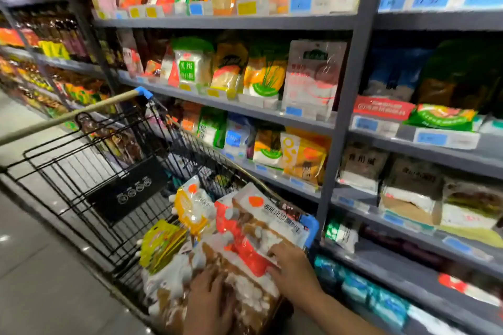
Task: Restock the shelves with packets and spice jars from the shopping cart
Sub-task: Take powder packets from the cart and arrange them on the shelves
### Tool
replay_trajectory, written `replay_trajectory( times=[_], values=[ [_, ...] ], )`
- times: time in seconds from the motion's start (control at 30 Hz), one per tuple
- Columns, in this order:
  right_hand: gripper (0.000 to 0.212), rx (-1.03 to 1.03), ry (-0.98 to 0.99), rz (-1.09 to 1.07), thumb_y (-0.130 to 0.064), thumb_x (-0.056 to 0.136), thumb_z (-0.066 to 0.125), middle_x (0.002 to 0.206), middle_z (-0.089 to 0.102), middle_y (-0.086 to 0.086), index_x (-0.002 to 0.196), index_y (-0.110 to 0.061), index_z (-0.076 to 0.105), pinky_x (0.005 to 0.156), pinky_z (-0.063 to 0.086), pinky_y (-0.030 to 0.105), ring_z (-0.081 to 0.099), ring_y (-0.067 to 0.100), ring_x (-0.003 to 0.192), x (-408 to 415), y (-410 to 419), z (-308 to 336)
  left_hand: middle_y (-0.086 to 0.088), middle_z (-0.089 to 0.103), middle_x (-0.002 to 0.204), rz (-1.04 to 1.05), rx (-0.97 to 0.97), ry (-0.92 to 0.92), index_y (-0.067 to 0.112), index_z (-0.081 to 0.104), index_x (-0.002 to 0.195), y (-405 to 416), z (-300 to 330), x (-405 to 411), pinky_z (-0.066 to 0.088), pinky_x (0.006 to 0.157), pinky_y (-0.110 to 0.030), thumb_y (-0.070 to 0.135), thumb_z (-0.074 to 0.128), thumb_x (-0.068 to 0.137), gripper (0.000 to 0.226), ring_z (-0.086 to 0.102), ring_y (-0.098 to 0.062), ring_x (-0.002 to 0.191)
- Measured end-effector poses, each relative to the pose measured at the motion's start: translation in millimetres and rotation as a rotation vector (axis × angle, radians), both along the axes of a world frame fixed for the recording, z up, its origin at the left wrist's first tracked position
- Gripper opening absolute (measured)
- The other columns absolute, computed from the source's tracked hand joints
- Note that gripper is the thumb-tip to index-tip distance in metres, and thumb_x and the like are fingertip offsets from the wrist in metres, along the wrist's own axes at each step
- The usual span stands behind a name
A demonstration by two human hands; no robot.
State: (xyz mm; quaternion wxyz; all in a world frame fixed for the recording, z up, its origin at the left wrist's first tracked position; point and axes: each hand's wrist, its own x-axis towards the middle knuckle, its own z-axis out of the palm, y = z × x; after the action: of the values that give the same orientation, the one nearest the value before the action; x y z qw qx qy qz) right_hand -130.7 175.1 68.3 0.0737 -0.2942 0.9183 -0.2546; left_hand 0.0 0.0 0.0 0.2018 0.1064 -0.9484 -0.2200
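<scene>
A black wire shopping cart [81,171] stands beside the grey shelves [245,22]. It is heaped with packets: brown and white ones [253,228] on top, a red and white one [245,250], yellow ones [160,245] at the left. My left hand [211,299] lies flat on a brown and white packet at the cart's near end. My right hand [292,266] rests on the top packets by the cart's blue corner [311,226], its fingers laid over the red and white packet.
Shelves full of packets rise on the right, split by a grey upright post [348,106]. Price tags line the shelf edges. The cart's wooden handle [68,114] reaches to the left. A grey tiled floor [40,280] lies at the left.
</scene>
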Motion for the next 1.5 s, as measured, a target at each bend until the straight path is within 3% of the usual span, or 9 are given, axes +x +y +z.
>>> replay_trajectory(
  times=[0.27, 0.37, 0.5, 0.63, 0.8, 0.9, 1.17, 1.3, 1.5],
  values=[
    [0.062, 0.181, -0.107, -0.108, -0.045, 0.092, 0.050, 0.148, 0.029, 0.013, 0.140, -0.009, 0.033, 0.114, 0.025, 0.041, 0.024, 0.029, 0.137, -29.0, -11.5, -11.9, -0.009, 0.048, 0.141, 0.144, 0.194, -0.181, 0.009, 0.050, 0.135, 20.8, 33.4, -9.5, 0.039, 0.105, -0.038, 0.030, 0.061, 0.089, 0.052, 0.045, -0.028, 0.128],
    [0.067, 0.310, -0.046, -0.027, -0.038, 0.096, 0.048, 0.156, 0.011, 0.021, 0.145, -0.002, 0.021, 0.118, 0.011, 0.041, 0.004, 0.032, 0.146, -36.8, -12.3, -10.4, -0.005, 0.050, 0.137, 0.157, 0.347, -0.152, 0.012, 0.048, 0.137, 35.5, 45.4, -27.6, 0.037, 0.103, -0.030, 0.022, 0.064, 0.091, 0.050, 0.048, -0.022, 0.125],
    [0.067, 0.260, -0.083, -0.026, -0.029, 0.089, 0.060, 0.152, 0.023, 0.020, 0.142, -0.004, 0.027, 0.114, 0.026, 0.043, 0.016, 0.033, 0.143, -42.1, -5.3, -23.9, 0.005, 0.054, 0.123, 0.207, 0.609, -0.123, 0.014, 0.050, 0.134, 50.6, 56.5, -50.3, 0.045, 0.080, -0.008, 0.020, 0.064, 0.092, 0.045, 0.057, -0.009, 0.109],
    [0.015, 0.225, 0.173, 0.088, -0.006, 0.088, 0.053, 0.109, 0.057, 0.017, 0.100, -0.001, 0.059, 0.080, 0.046, 0.040, 0.054, 0.032, 0.105, -35.6, 7.1, -20.4, 0.004, 0.062, 0.111, 0.233, 0.798, -0.124, 0.007, 0.052, 0.129, 59.5, 53.9, -71.9, 0.049, 0.071, -0.005, 0.011, 0.061, 0.094, 0.036, 0.064, -0.003, 0.092],
    [0.010, 0.004, 0.280, 0.004, 0.006, 0.073, 0.059, 0.058, 0.060, 0.016, 0.067, -0.002, 0.056, 0.042, 0.039, 0.031, 0.058, 0.034, 0.048, -31.7, 6.3, -10.2, -0.002, 0.067, 0.104, 0.288, 1.044, -0.128, 0.012, 0.053, 0.122, 65.2, 50.8, -92.5, 0.054, 0.072, -0.018, 0.033, 0.070, 0.087, 0.044, 0.066, -0.013, 0.091],
    [0.013, -0.088, 0.389, 0.069, -0.009, 0.075, 0.048, 0.051, 0.055, 0.009, 0.064, -0.007, 0.054, 0.034, 0.038, 0.027, 0.054, 0.030, 0.039, -6.9, 2.9, -11.4, -0.001, 0.066, 0.088, 0.353, 1.212, -0.013, 0.008, 0.055, 0.106, 67.5, 57.0, -101.0, 0.053, 0.074, -0.037, 0.039, 0.080, 0.073, 0.052, 0.065, -0.022, 0.083],
    [0.024, -0.311, 0.271, 0.113, -0.025, 0.091, 0.050, 0.082, 0.069, 0.006, 0.085, -0.009, 0.067, 0.060, 0.055, 0.034, 0.066, 0.025, 0.078, 13.0, -19.7, -8.7, -0.007, 0.062, 0.122, 0.568, 1.057, 0.240, 0.013, 0.044, 0.133, 23.2, 71.3, -48.0, 0.052, 0.094, -0.036, -0.001, 0.063, 0.085, 0.054, 0.061, -0.024, 0.111],
    [0.033, 0.013, 0.063, 0.073, -0.011, 0.086, 0.055, 0.119, 0.056, 0.013, 0.118, -0.004, 0.056, 0.096, 0.042, 0.039, 0.050, 0.031, 0.116, -26.9, -16.2, -19.3, 0.003, 0.062, 0.109, 0.589, 1.035, 0.272, 0.020, 0.044, 0.127, -6.7, 83.3, -17.0, 0.053, 0.090, -0.041, -0.006, 0.061, 0.086, 0.051, 0.064, -0.015, 0.099],
    [0.050, 0.380, 0.162, 0.192, -0.002, 0.082, 0.051, 0.131, 0.043, 0.022, 0.130, 0.002, 0.037, 0.105, 0.038, 0.038, 0.036, 0.035, 0.125, -39.0, -21.6, -31.5, -0.004, 0.062, 0.122, 0.621, 1.131, 0.221, 0.021, 0.040, 0.139, 0.4, 75.0, -0.4, 0.054, 0.089, -0.049, -0.001, 0.064, 0.086, 0.063, 0.064, -0.022, 0.106]
  ],
)
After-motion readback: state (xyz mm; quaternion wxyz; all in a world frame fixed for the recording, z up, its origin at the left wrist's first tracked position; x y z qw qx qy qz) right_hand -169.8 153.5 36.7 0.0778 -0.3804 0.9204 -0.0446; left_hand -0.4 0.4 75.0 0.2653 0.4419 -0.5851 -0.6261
